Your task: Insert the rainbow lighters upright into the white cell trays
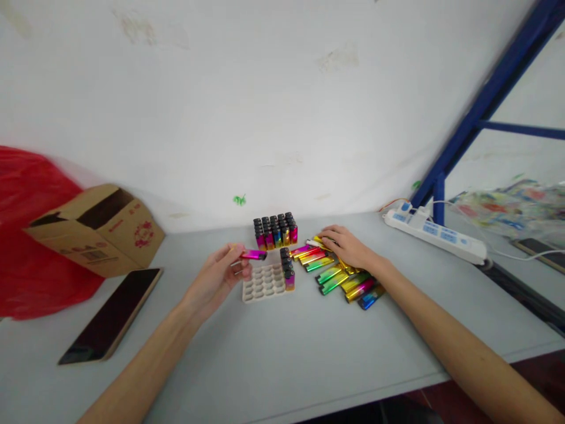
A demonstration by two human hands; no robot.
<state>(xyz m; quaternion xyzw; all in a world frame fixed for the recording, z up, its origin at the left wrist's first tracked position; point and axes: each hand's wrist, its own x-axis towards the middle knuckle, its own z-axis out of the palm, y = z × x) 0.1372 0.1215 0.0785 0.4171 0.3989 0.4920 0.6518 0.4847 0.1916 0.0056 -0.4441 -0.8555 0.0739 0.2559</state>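
Observation:
My left hand (224,270) pinches a magenta lighter (253,254), held level with its black top to the right. Just below it is a pale tray (263,282) with rows of round slots. One column of upright lighters (289,277) fills the tray's right side; the other visible slots are bare. Behind stands a block of several upright lighters (276,231) with black tops. My right hand (346,246) lies palm down, fingers stretched over a heap of loose lighters (333,278) in yellow, green, red, pink and blue. Its fingertips touch the heap's far end; what lies under the palm is hidden.
At the left are an open cardboard box (103,235), a red plastic bag (35,235) and a dark-screened tablet or phone (112,315). A white power strip (436,235) with cables lies at the right, near a blue metal frame (463,129). A wall (282,118) bounds the table's back.

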